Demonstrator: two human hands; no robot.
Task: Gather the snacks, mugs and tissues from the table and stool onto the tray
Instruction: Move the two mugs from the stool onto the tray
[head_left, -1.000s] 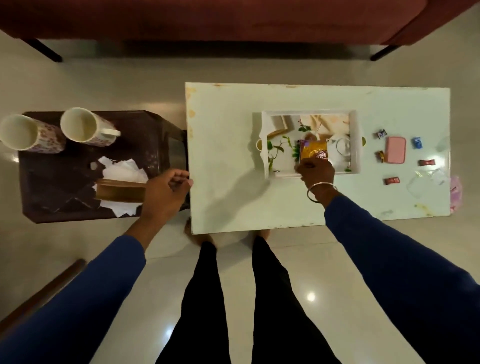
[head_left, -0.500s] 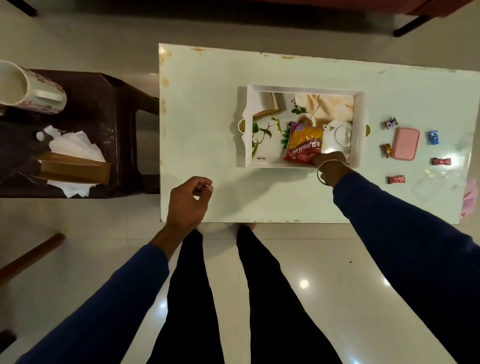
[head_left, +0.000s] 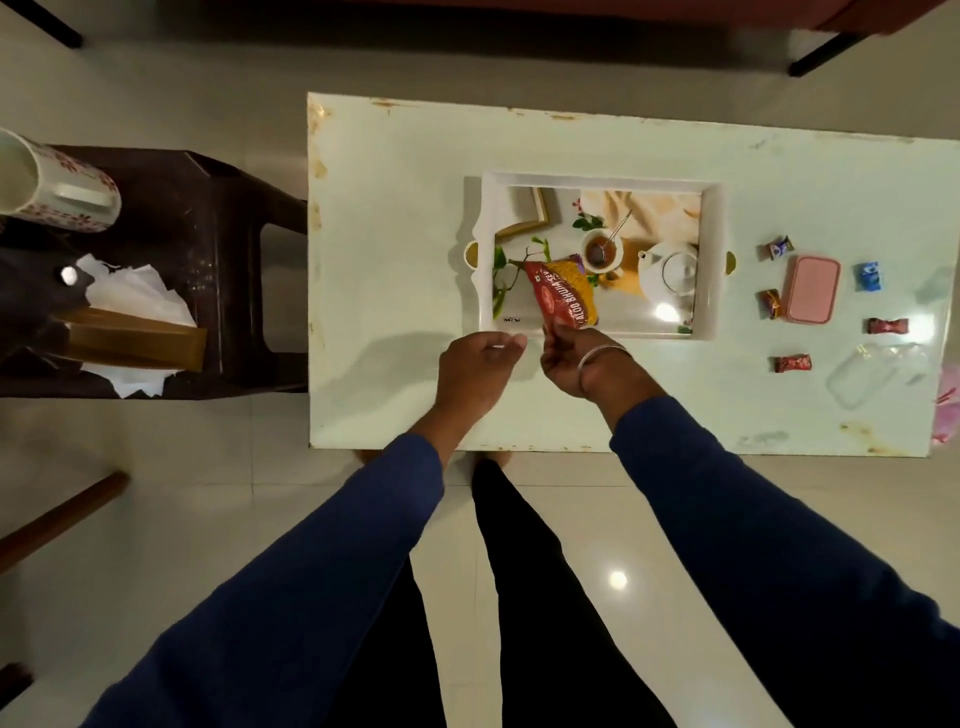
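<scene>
A white tray (head_left: 710, 260) with a printed tea picture sits mid-table. My right hand (head_left: 576, 358) pinches the lower edge of a red and yellow snack packet (head_left: 563, 293), which stands tilted over the tray's near rim. My left hand (head_left: 480, 371) hovers just left of it over the table, fingers curled, holding nothing. Several wrapped candies (head_left: 792, 363) lie right of the tray around a pink lidded box (head_left: 813, 289). On the dark stool (head_left: 208, 218) at left are a floral mug (head_left: 62, 189), loose white tissues (head_left: 132, 291) and a brown tissue box (head_left: 137, 338).
The white table (head_left: 395, 208) has worn edges. A clear plastic lid (head_left: 872, 371) lies near its right end, with something pink (head_left: 946, 405) at the edge. A sofa's dark legs (head_left: 826, 52) stand behind. My legs are at the table's front edge.
My right hand drew the snack packet toward the tray's near left edge and tipped it up. My left hand swung from the stool over to the table beside the packet.
</scene>
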